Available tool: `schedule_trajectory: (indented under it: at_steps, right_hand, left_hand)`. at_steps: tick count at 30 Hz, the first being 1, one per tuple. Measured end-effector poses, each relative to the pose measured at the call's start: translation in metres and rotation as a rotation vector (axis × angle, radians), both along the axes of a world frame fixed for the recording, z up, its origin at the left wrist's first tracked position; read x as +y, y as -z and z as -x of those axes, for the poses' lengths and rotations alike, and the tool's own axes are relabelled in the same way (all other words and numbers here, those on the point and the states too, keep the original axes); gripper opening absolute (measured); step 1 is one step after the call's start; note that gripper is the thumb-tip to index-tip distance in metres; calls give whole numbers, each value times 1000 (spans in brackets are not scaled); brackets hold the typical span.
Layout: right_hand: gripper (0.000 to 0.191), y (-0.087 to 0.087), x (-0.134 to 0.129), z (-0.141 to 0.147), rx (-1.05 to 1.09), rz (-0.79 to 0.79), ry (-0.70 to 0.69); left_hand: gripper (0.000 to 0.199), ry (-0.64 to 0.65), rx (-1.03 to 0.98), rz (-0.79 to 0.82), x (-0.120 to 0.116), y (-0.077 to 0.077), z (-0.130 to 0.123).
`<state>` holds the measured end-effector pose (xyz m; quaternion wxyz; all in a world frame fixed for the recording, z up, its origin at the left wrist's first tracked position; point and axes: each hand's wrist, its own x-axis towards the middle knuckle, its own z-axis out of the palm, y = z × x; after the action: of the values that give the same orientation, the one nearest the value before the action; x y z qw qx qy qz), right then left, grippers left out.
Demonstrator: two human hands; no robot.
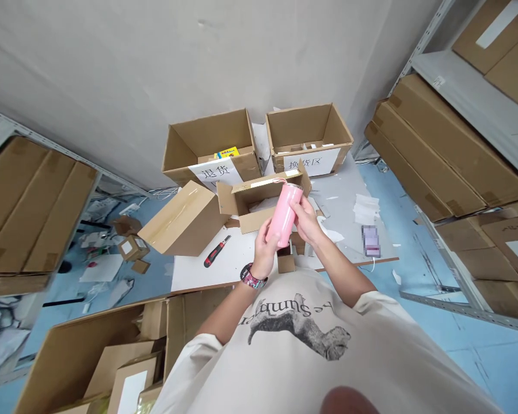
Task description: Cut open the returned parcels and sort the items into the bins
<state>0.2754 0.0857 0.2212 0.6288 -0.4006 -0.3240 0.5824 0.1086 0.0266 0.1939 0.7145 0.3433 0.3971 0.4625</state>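
Observation:
A shiny pink tumbler (284, 214) with a metal-coloured rim is held tilted above the table in both my hands. My left hand (266, 244) grips its lower end, with a patterned watch on that wrist. Near the top, my right hand (305, 219) is closed round its other side. Just behind the tumbler stands an open cardboard box (259, 221) with its flaps up and pale material inside. Below the tumbler is a small open carton (286, 264), partly hidden by my hands.
Two large open boxes with paper labels, one on the left (176, 164) and one on the right (343, 146), stand against the wall. A closed box (185, 221), a red-black screwdriver (217, 251) and a phone (371, 240) lie on the table (237, 264). Shelves with cartons flank both sides.

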Motion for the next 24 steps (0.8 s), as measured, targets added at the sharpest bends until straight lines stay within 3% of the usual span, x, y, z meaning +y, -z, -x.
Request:
schedule_trajectory:
  at_steps: [4, 7, 11, 14, 18, 22, 24]
  right_hand:
    - [68, 1, 3, 4, 59, 17, 29]
    - [71, 1, 5, 9, 51, 13, -4]
    - [71, 2, 7, 15, 27, -2, -48]
    - [66, 4, 8, 17, 35, 22, -59]
    - [67, 7, 7, 17, 56, 42, -40]
    - [68, 8, 6, 16, 44, 50, -49]
    - [68, 10, 7, 14, 20, 50, -32]
  left_hand:
    - [82, -40, -113, 49, -1, -2, -2]
    - [84, -123, -50, -43, -1, -2, 2]
    - [77, -99, -33, -54, 0, -3, 8]
    - [82, -188, 66, -195, 2, -5, 10]
    - [77, -55, 25, -119, 3, -3, 11]
    - [84, -177, 140, -250, 1, 2, 9]
    - [78, -118, 122, -250, 1, 3, 8]
